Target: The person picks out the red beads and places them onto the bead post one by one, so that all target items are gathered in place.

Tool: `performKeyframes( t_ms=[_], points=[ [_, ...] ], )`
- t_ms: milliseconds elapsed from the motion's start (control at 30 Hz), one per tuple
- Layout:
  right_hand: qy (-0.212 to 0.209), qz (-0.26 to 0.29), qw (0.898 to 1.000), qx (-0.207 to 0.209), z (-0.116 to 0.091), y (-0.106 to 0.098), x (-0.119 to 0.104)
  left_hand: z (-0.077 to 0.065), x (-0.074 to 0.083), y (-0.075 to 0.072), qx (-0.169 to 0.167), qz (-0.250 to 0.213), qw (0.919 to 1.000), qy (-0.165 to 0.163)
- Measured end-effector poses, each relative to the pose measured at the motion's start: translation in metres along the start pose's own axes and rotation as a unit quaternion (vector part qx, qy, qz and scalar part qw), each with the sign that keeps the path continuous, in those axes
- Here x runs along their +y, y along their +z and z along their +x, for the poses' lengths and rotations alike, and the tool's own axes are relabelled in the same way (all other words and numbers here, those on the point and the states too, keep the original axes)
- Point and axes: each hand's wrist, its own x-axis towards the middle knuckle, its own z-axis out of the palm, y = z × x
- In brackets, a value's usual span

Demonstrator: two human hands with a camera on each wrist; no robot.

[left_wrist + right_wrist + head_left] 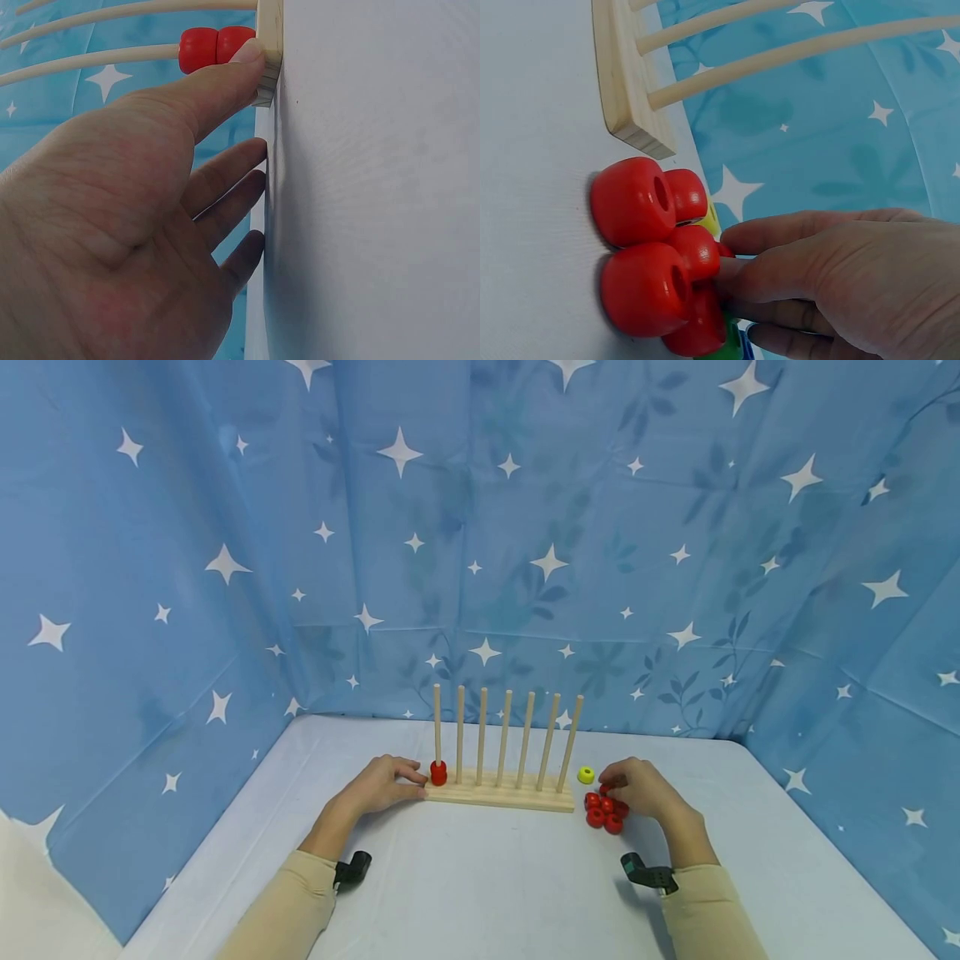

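A wooden peg rack (495, 795) with a row of upright pegs stands on the table. Two red beads (199, 51) are stacked on its leftmost peg. My left hand (382, 783) touches the rack's left end; its thumb (225, 82) lies against the base corner near the beads, and the other visible fingers extend loosely. To the right of the rack sits a cluster of red beads (641, 289). Over that cluster, my right hand (637, 783) pinches a red bead (724, 250) between thumb and index finger, mostly hidden by the fingers.
A yellow bead (586, 774) sits just behind the red cluster, near the rack's right end. Green (731, 341) and blue pieces peek out below the red beads in the right wrist view. Behind the white table (480, 885) hangs a blue star-patterned curtain (480, 527).
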Motion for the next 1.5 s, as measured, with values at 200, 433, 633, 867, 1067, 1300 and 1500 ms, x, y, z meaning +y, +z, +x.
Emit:
performKeyframes(
  t_ms=[200, 433, 633, 867, 1067, 1300, 1500],
  points=[
    [-0.010, -0.002, 1.000, 0.022, -0.002, -0.002, 0.001, -0.001, 0.002, 0.001, 0.000, 0.006, 1.0000, 0.003],
    [-0.022, 0.001, 0.999, 0.037, -0.003, -0.005, 0.001, -0.002, 0.002, 0.001, -0.001, 0.014, 0.9999, 0.000],
    [-0.044, 0.051, 0.994, 0.082, -0.004, -0.009, -0.001, -0.002, 0.002, 0.002, -0.001, 0.006, 1.0000, -0.004],
    [-0.069, 0.171, 0.978, 0.101, -0.004, -0.018, -0.001, -0.002, 0.003, 0.001, -0.001, 0.006, 0.9999, -0.010],
    [-0.088, 0.225, 0.964, 0.109, -0.005, -0.024, -0.002, -0.002, 0.003, -0.001, 0.000, 0.004, 1.0000, -0.004],
    [-0.092, 0.246, 0.958, 0.114, -0.010, -0.027, -0.009, -0.002, 0.003, 0.000, 0.002, 0.006, 1.0000, 0.001],
    [-0.091, 0.258, 0.954, 0.123, -0.013, -0.029, -0.017, -0.001, 0.001, 0.001, 0.002, 0.004, 1.0000, -0.006]
  ],
)
